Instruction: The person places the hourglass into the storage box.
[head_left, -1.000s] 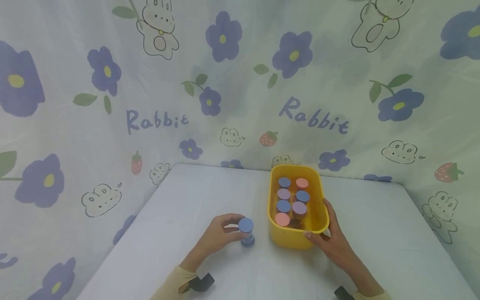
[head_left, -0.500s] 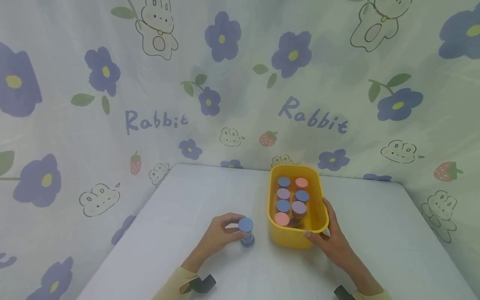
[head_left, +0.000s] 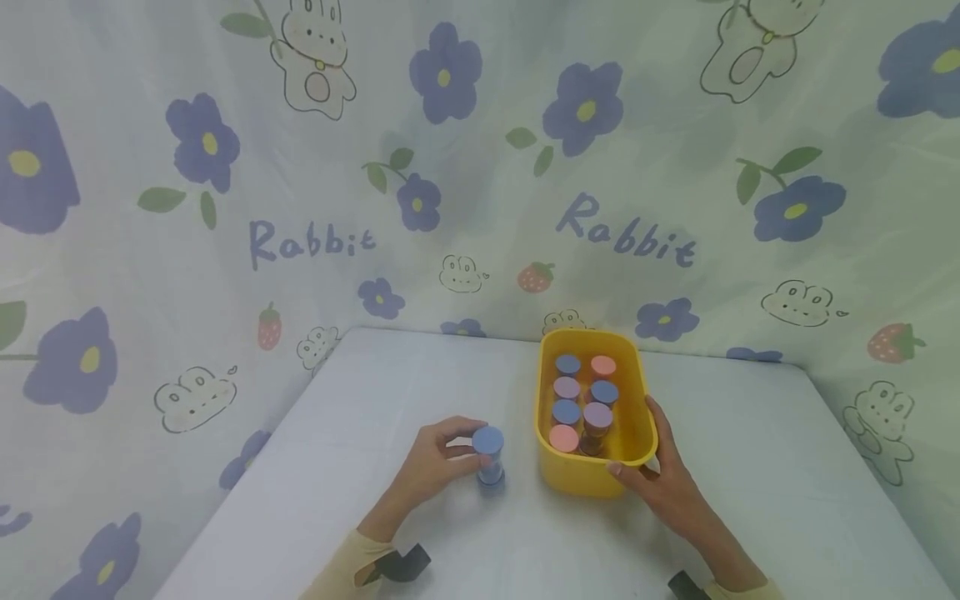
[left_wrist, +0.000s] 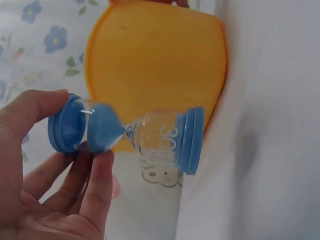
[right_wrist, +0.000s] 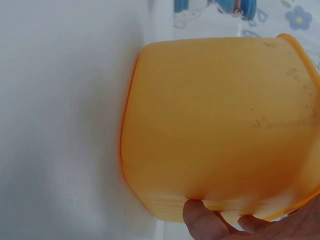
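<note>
My left hand (head_left: 431, 468) pinches a blue-capped hourglass (head_left: 488, 440) near its top, thumb on one side and fingers on the other. In the left wrist view the hourglass (left_wrist: 106, 129) has blue sand in its upper bulb and a "30" mark on the lower one; its base looks slightly off the table. To its right stands a yellow bin (head_left: 581, 477) with several hourglasses (head_left: 598, 416) upright inside, capped blue, pink and purple. My right hand (head_left: 669, 487) holds the bin's near right corner, fingers along the side, thumb at the front rim.
A white tabletop (head_left: 405, 375) lies beneath everything. Behind it and along the sides hangs a curtain (head_left: 480, 167) printed with flowers and rabbits, close to the bin's far end.
The left hand has raised the hourglass slightly and shifted it a little to the left. The right hand and the bin have stayed in place.
</note>
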